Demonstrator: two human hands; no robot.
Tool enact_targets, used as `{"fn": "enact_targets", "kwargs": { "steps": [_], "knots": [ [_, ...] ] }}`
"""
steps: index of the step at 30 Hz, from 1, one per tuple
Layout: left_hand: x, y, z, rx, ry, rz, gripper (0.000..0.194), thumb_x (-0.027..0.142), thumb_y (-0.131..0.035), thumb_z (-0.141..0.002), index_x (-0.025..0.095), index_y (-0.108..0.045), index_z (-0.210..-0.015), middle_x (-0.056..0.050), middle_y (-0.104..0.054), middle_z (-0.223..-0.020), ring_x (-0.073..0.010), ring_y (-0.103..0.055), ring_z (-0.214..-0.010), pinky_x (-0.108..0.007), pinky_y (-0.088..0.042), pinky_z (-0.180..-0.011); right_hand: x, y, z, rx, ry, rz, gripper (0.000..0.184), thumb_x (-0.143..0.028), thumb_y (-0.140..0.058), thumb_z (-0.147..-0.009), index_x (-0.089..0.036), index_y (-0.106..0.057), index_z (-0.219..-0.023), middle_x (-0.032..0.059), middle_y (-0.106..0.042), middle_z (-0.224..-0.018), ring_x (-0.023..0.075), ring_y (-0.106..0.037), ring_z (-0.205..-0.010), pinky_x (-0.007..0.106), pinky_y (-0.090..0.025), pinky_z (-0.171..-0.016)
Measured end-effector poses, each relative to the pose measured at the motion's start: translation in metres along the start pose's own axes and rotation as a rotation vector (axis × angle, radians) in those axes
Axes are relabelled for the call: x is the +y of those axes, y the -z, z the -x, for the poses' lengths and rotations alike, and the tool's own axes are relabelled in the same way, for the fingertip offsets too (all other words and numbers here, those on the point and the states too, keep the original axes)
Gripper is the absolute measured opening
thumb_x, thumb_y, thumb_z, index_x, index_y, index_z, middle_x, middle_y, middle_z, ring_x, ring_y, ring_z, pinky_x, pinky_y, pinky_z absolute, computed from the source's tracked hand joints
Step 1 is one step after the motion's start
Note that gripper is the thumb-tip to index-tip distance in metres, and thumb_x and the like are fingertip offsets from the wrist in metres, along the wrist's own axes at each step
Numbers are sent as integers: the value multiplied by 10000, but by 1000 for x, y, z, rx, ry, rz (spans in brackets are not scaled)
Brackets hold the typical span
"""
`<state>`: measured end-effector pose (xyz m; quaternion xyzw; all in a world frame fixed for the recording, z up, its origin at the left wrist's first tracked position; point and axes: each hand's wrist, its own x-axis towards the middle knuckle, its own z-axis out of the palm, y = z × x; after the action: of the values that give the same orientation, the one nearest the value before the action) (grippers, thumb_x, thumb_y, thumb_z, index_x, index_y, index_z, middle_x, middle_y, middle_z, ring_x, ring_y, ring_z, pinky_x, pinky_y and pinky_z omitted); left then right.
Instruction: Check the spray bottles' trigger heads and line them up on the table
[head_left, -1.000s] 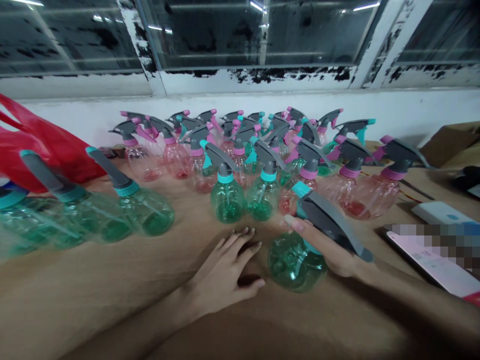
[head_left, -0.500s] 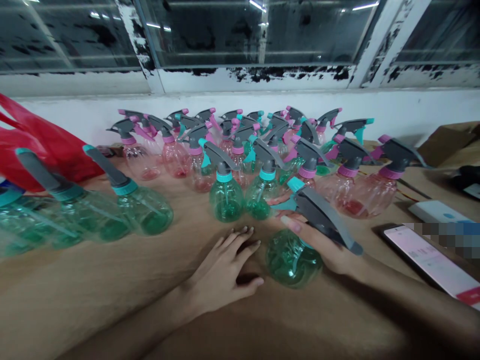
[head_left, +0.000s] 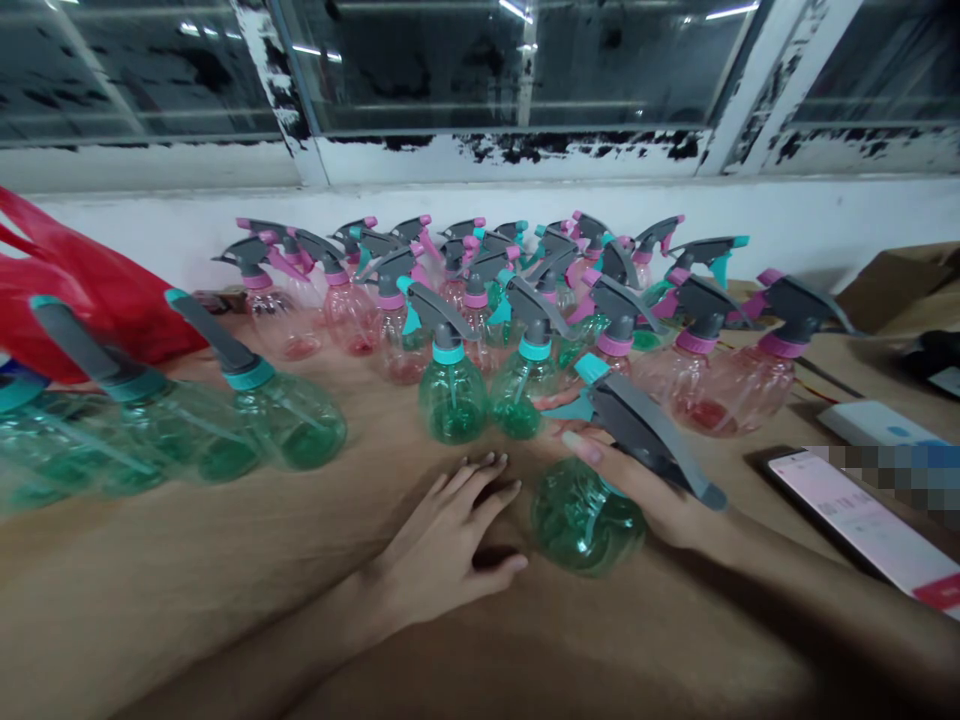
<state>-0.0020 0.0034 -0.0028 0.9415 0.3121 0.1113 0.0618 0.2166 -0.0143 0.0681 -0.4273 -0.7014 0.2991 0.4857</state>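
My right hand point(head_left: 649, 495) is closed round the neck of a green spray bottle point(head_left: 585, 520) with a grey and teal trigger head point(head_left: 637, 425). The bottle leans on the brown table point(head_left: 187, 570), its nozzle pointing toward the other bottles. My left hand point(head_left: 446, 545) lies flat on the table just left of that bottle, fingers stretched out and holding nothing. Right behind both hands stand two upright green spray bottles point(head_left: 452, 385).
Several pink and green spray bottles point(head_left: 525, 280) stand crowded along the white wall. More green bottles point(head_left: 277, 405) lie at the left beside a red plastic bag point(head_left: 82, 290). A phone point(head_left: 862, 525), a white box point(head_left: 877, 425) and a cardboard box point(head_left: 892, 285) are at the right.
The green bottle in my right hand has shifted slightly left and away from me, its teal trigger now showing. My left hand has stayed flat on the table.
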Motion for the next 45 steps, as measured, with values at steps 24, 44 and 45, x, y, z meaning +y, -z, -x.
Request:
{"fn": "enact_targets", "kwargs": {
  "steps": [24,44,45],
  "knots": [
    [0,1,0,1,-1,7,581,458,-614,-835,159,-475,-1312,-126,-406,-1423,-307,-353,-1305,-487,-319,-1042,1,0,0,-10,-22,-6,223,-295,-582,-831,-265,-613,-1049,-9,-603,-696,153,-582,-557,314,-507,-542],
    [1,3,-1,-13,4,7,571,444,-618,-837,164,-473,-1314,-126,-409,-1422,-301,-342,-1312,-488,-305,-1049,0,2,-1,8,-7,12,179,-342,-590,-825,-256,-557,-979,0,-629,-738,181,-622,-624,346,-525,-593],
    [1,3,-1,-15,6,6,572,443,-619,-837,163,-473,-1314,-126,-405,-1425,-301,-340,-1314,-486,-303,-1051,0,2,0,4,-3,31,169,-351,-583,-831,-259,-557,-971,1,-628,-741,182,-619,-624,349,-522,-598]
  ]
}}
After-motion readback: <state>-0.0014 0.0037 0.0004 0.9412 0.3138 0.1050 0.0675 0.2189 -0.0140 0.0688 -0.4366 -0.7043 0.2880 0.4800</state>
